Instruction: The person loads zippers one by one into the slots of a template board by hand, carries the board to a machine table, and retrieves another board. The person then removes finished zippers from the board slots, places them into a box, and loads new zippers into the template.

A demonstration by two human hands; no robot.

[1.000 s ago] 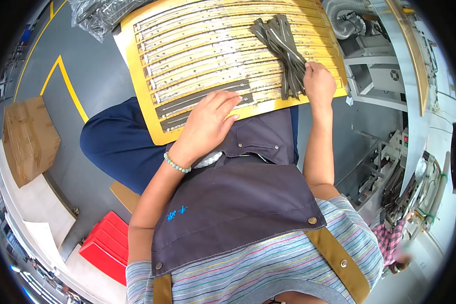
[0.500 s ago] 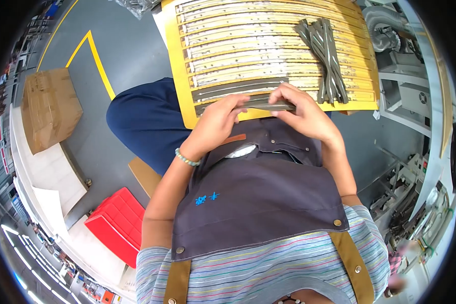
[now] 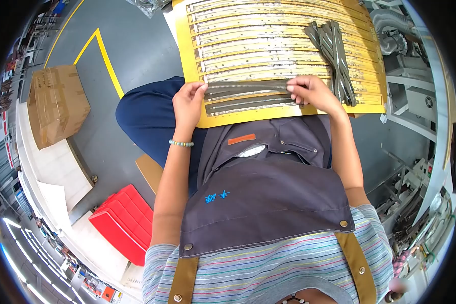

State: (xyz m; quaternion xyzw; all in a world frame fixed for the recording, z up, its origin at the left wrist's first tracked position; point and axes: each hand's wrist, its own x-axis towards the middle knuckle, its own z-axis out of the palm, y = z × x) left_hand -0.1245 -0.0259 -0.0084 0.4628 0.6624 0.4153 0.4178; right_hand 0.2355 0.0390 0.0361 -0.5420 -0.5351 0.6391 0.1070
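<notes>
My left hand point(image 3: 189, 105) pinches the left end of a dark grey strip point(image 3: 247, 87) between thumb and fingers. The other end is pinched in my right hand point(image 3: 313, 93). Held nearly straight between them, the strip has a ribbed line along its length and lies over the near part of a yellow board point(image 3: 189, 55). Long, pale, slotted rows run across this board. Nearer to me, another dark strip point(image 3: 248, 105) lies along a row. To the right of my right hand, a loose bundle of dark strips point(image 3: 335, 63) rests on the board.
A cardboard box point(image 3: 58, 104) and a red plastic bin point(image 3: 122, 223) stand on the left. Flexible grey ducting point(image 3: 387, 28) and a white metal frame point(image 3: 410, 119) are at the right. Yellow lines point(image 3: 109, 66) mark the grey floor. Clear plastic wrap point(image 3: 148, 6) lies at the top.
My hands have moved apart and away from my body. The strip they held close to the board's near edge is now stretched out farther up. Another strip now shows uncovered along the near edge.
</notes>
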